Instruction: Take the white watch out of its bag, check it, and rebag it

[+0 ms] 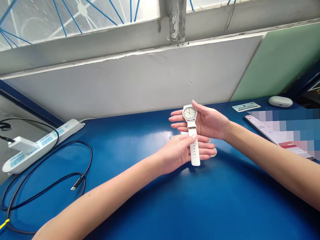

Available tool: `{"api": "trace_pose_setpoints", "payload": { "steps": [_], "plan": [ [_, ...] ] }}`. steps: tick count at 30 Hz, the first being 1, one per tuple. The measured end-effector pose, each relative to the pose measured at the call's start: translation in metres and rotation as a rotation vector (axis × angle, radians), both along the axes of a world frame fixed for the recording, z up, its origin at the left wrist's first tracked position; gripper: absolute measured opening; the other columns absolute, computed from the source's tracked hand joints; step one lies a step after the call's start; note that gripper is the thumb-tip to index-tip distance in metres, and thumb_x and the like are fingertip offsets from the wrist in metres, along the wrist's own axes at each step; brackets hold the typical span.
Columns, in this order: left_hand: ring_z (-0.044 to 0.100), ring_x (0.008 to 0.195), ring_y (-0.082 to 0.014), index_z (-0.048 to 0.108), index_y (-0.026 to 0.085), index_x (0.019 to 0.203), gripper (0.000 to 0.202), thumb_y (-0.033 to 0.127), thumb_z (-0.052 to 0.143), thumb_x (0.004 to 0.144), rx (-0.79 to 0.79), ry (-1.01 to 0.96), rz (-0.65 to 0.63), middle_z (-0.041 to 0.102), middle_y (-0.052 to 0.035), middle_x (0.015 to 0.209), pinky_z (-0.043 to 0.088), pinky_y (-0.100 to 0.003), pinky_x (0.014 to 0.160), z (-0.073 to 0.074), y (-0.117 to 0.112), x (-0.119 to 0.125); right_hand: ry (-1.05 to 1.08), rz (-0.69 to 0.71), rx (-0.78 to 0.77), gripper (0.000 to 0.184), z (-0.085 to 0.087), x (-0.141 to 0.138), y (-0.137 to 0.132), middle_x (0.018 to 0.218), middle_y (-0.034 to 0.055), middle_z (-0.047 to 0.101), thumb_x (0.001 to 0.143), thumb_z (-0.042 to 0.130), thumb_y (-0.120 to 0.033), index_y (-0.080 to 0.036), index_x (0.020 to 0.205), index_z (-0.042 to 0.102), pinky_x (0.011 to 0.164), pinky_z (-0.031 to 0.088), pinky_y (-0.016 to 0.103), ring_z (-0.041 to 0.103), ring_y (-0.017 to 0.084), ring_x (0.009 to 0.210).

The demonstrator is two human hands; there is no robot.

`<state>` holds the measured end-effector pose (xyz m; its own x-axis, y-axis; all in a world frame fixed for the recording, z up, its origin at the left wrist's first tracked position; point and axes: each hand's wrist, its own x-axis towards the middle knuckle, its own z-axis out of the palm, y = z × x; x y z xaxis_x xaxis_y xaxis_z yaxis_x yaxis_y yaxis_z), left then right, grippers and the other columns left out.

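Note:
A white wristwatch point(189, 113) with a round dial lies stretched out across both palms, its holed strap pointing toward me. My right hand point(209, 121) is palm up beneath the watch case, with the thumb resting at the case's edge. Closer to me, my left hand point(184, 149) supports the strap from below and pins it with the thumb; its other fingers are stretched out. Small pale objects show partly behind the left fingertips, too hidden to name.
On the blue table point(163, 204), a white power strip point(44, 144) with a plugged-in charger point(22, 144) and coiled black cable point(89, 155) lies left. A phone point(280, 136), a printed card point(246, 106) and a white earbud case point(280, 101) lie right. A wall point(134, 85) rises behind.

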<state>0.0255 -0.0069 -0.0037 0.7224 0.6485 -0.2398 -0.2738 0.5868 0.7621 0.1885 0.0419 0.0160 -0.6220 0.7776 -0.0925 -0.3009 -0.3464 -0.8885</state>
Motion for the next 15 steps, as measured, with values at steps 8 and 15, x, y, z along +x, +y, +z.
{"api": "trace_pose_setpoints", "payload": {
  "steps": [8, 15],
  "plan": [
    [0.072, 0.102, -0.0268, 0.068, 0.008, 0.112, 0.033, 0.035, 0.053, 0.101, 0.049, 0.027, -0.119, 0.07, -0.0219, 0.118, 0.047, -0.046, 0.103, -0.0028, 0.0022, -0.0035, 0.011, 0.035, -0.013, 0.062, -0.0018, 0.0013, 0.0021, 0.135, 0.0118, 0.066, 0.103, 0.02, -0.055, -0.016, 0.12, 0.065, 0.105, 0.049, 0.042, 0.069, 0.024, 0.114],
    [0.073, 0.098, -0.0255, 0.068, 0.009, 0.108, 0.03, 0.036, 0.057, 0.1, 0.072, 0.01, -0.073, 0.074, -0.0189, 0.108, 0.049, -0.045, 0.101, 0.0025, 0.0033, -0.0039, 0.013, 0.012, 0.044, 0.049, -0.001, 0.0006, 0.0004, 0.135, 0.0083, 0.067, 0.102, 0.03, -0.05, -0.023, 0.132, 0.058, 0.108, 0.046, 0.045, 0.064, 0.023, 0.122]
  ]
}}
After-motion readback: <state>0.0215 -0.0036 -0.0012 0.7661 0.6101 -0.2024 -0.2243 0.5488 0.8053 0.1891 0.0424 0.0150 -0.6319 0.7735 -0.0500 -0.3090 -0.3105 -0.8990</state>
